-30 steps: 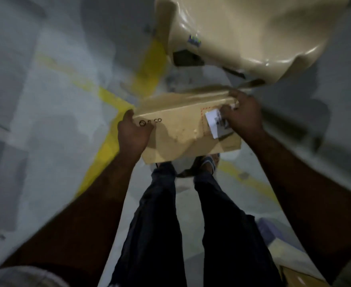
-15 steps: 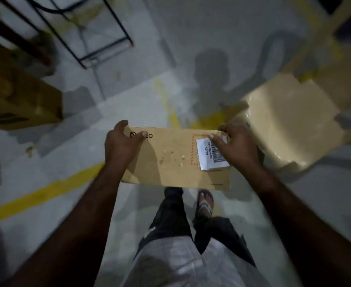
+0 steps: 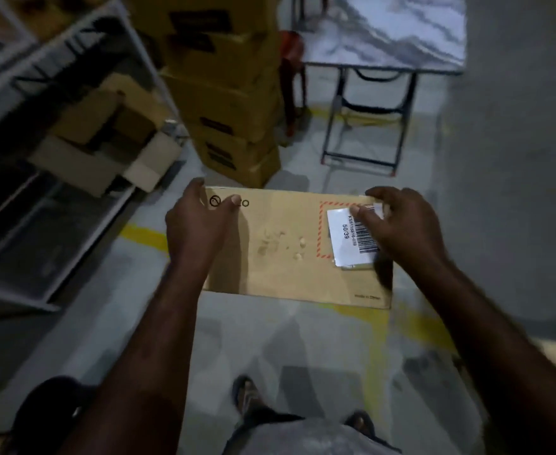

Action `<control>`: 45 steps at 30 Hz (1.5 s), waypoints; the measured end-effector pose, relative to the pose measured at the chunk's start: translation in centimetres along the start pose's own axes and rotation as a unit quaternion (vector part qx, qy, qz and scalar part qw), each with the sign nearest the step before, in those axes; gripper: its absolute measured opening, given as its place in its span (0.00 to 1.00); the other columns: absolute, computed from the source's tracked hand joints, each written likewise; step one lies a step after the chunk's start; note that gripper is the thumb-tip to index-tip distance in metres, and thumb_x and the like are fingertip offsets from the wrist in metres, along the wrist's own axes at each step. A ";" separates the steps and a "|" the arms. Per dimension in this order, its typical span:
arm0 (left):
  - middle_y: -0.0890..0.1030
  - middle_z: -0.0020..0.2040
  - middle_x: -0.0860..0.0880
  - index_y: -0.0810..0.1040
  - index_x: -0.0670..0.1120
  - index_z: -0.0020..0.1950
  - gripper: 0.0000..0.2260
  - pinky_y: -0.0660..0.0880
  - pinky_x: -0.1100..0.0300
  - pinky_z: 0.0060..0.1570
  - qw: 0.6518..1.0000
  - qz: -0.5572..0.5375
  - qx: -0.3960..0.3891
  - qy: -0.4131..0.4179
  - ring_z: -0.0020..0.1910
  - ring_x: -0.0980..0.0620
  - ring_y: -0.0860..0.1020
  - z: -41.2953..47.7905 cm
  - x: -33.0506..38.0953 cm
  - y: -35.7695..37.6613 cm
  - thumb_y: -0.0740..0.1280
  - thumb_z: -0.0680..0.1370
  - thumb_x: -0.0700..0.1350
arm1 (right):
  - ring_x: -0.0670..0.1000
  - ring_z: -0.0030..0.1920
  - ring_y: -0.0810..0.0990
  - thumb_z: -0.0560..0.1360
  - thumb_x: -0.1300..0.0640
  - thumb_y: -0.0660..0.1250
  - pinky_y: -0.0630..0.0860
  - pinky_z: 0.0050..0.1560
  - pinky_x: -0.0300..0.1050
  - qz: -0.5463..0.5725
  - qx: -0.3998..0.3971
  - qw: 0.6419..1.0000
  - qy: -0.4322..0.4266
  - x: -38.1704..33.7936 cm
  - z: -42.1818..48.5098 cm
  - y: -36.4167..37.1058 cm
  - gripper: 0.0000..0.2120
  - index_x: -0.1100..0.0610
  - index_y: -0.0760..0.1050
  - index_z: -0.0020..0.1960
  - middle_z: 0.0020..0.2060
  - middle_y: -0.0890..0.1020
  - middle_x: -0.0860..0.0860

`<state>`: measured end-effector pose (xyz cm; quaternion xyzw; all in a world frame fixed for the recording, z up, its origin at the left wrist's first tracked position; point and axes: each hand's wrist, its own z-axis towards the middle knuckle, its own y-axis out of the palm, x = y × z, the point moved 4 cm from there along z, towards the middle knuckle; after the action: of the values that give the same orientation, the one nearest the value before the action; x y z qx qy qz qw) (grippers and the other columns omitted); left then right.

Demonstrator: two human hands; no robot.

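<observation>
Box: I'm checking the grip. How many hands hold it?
2. Left hand grips the box at its left end; right hand grips the right end, thumb on the label.

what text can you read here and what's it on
"50/39": white paper label on the flat brown cardboard box.
"o": printed beside a round logo on the box, rest under the left hand's thumb.
Barcode number, box's corner print, stacked brown cartons' black labels: too blurred.

Dim grey floor (image 3: 500, 224), marble-top table (image 3: 398, 31)
</observation>
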<state>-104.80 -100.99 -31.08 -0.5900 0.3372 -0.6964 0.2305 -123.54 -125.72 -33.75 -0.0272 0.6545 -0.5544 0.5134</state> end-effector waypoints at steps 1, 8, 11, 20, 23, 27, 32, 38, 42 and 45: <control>0.77 0.68 0.43 0.69 0.48 0.74 0.33 0.73 0.49 0.63 1.000 -0.003 0.020 -0.010 0.66 0.41 0.74 1.1 -1.6 -2.6 0.71 0.73 0.60 | 0.56 0.51 0.79 0.71 0.38 0.69 0.71 0.48 0.45 0.005 -0.004 1.000 -0.027 -3.0 0.9 1.2 0.23 0.49 0.79 0.62 0.49 0.80 0.54; 0.79 0.64 0.44 0.72 0.50 0.71 0.27 0.72 0.49 0.60 0.978 -0.008 0.193 -0.085 0.65 0.40 0.74 6.7 -12.5 -20.5 0.70 0.75 0.58 | 0.55 0.50 0.81 0.72 0.40 0.70 0.70 0.42 0.42 0.047 -0.045 0.979 -0.192 -25.3 5.1 11.4 0.21 0.51 0.81 0.60 0.50 0.84 0.54; 0.77 0.67 0.45 0.69 0.50 0.74 0.28 0.71 0.48 0.63 0.964 0.007 0.245 -0.101 0.68 0.40 0.72 8.3 -16.4 -26.6 0.69 0.76 0.57 | 0.54 0.49 0.82 0.73 0.41 0.70 0.73 0.41 0.43 0.071 -0.059 0.967 -0.236 -33.5 5.7 15.3 0.21 0.52 0.81 0.59 0.49 0.85 0.53; 0.77 0.67 0.48 0.67 0.54 0.74 0.28 0.73 0.42 0.63 0.916 -0.009 0.387 -0.108 0.67 0.42 0.72 12.3 -23.8 -38.4 0.68 0.75 0.59 | 0.49 0.46 0.78 0.74 0.40 0.68 0.71 0.40 0.43 0.131 -0.076 0.929 -0.339 -51.2 8.3 24.4 0.21 0.51 0.80 0.61 0.51 0.83 0.53; 0.77 0.66 0.47 0.69 0.54 0.73 0.26 0.74 0.43 0.62 0.899 0.001 0.420 -0.124 0.66 0.41 0.73 15.1 -25.7 -40.1 0.68 0.76 0.57 | 0.48 0.45 0.78 0.74 0.42 0.68 0.73 0.40 0.44 0.148 -0.077 0.914 -0.370 -56.0 10.4 27.2 0.18 0.51 0.81 0.58 0.49 0.84 0.53; 0.78 0.65 0.45 0.67 0.55 0.73 0.30 0.74 0.41 0.61 0.882 0.011 0.446 -0.154 0.65 0.41 0.74 19.9 -28.3 -41.7 0.67 0.73 0.62 | 0.48 0.49 0.78 0.73 0.40 0.66 0.72 0.43 0.43 0.174 -0.081 0.895 -0.404 -61.7 14.6 32.5 0.20 0.51 0.81 0.58 0.51 0.84 0.50; 0.76 0.67 0.45 0.67 0.55 0.74 0.30 0.73 0.44 0.64 0.863 -0.003 0.467 -0.193 0.67 0.43 0.72 26.4 -30.3 -44.1 0.70 0.74 0.58 | 0.51 0.52 0.80 0.73 0.38 0.66 0.79 0.48 0.50 0.181 -0.116 0.885 -0.413 -68.6 19.6 39.0 0.22 0.50 0.80 0.60 0.51 0.84 0.51; 0.76 0.67 0.42 0.65 0.58 0.74 0.31 0.75 0.47 0.61 0.825 -0.001 0.512 -0.238 0.65 0.43 0.75 32.7 -33.4 -48.2 0.70 0.73 0.60 | 0.53 0.55 0.79 0.73 0.39 0.67 0.78 0.52 0.49 0.203 -0.152 0.850 -0.461 -78.5 23.4 44.9 0.22 0.50 0.79 0.62 0.54 0.83 0.52; 0.76 0.66 0.43 0.65 0.59 0.73 0.31 0.75 0.41 0.61 0.808 0.019 0.533 -0.251 0.65 0.43 0.75 35.7 -36.3 -50.6 0.69 0.72 0.62 | 0.52 0.56 0.78 0.72 0.35 0.65 0.81 0.49 0.55 0.230 -0.188 0.834 -0.465 -83.9 24.2 50.4 0.25 0.48 0.78 0.63 0.54 0.81 0.50; 0.77 0.65 0.43 0.67 0.58 0.72 0.29 0.75 0.41 0.61 0.794 0.030 0.551 -0.257 0.65 0.42 0.74 38.3 -39.3 -52.7 0.70 0.73 0.61 | 0.53 0.55 0.79 0.72 0.35 0.64 0.80 0.49 0.55 0.226 -0.192 0.823 -0.485 -88.1 24.5 54.4 0.25 0.48 0.78 0.63 0.54 0.81 0.51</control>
<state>-55.55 -45.18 -15.22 -0.5100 -0.1571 -0.5798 0.6156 -35.78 -68.66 -14.66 -0.2416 0.4021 -0.2008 0.8600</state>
